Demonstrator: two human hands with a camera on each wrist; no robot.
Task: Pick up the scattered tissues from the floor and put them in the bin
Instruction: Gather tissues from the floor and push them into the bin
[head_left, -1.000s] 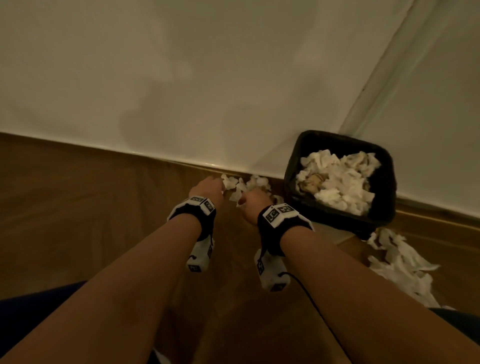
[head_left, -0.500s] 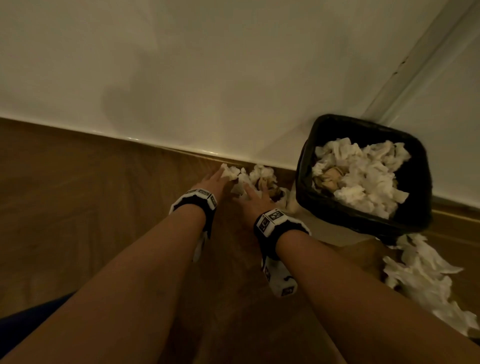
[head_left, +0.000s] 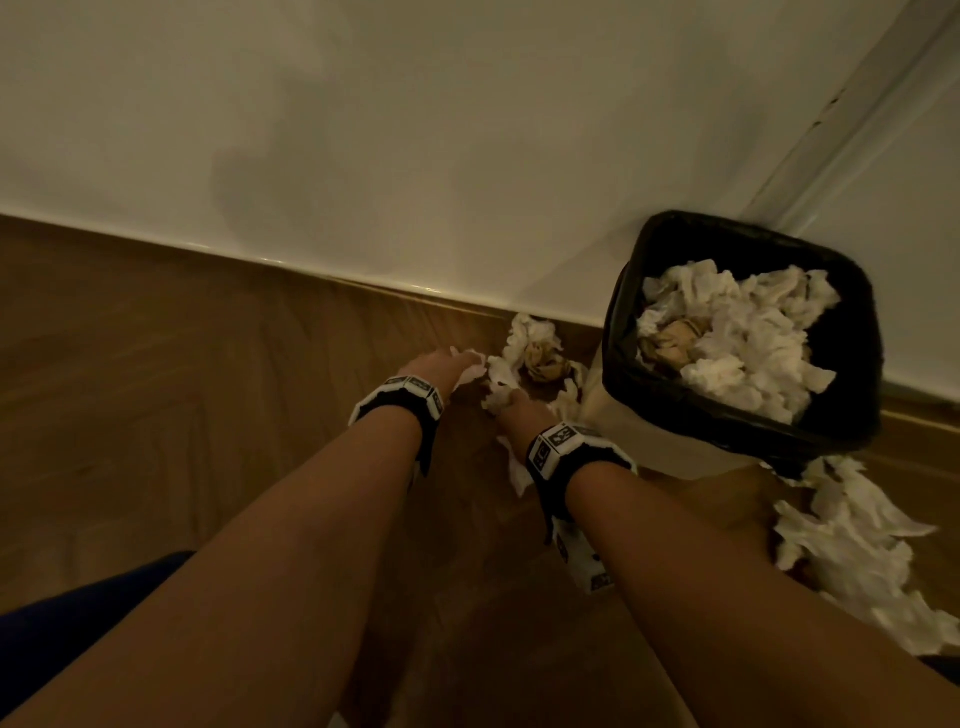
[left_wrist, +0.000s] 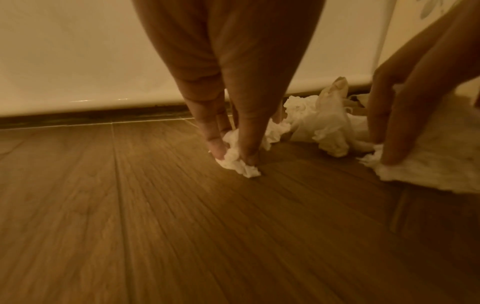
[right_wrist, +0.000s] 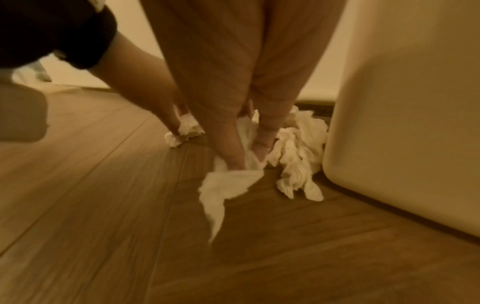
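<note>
A pile of white tissues (head_left: 524, 338) with a brown crumpled paper (head_left: 543, 361) lies on the wood floor by the skirting, left of the bin (head_left: 852, 395). The bin has a black liner and holds several white tissues (head_left: 748, 332). My left hand (head_left: 457, 371) pinches a small white tissue wad (left_wrist: 237, 162) against the floor. My right hand (head_left: 511, 410) pinches a larger white tissue (right_wrist: 226, 189), whose corner trails toward me. In the right wrist view the bin's pale side (right_wrist: 405, 115) stands close on the right, with more tissues (right_wrist: 296, 156) against it.
A second heap of white tissues (head_left: 852, 545) lies on the floor in front and right of the bin. The white wall (head_left: 415, 156) runs just behind the pile. Bare wood floor (head_left: 156, 389) spreads to the left.
Both hands have reached further into the pile by the wall and closed their fingertips on tissues. The view has shifted, so the bin sits more to the right.
</note>
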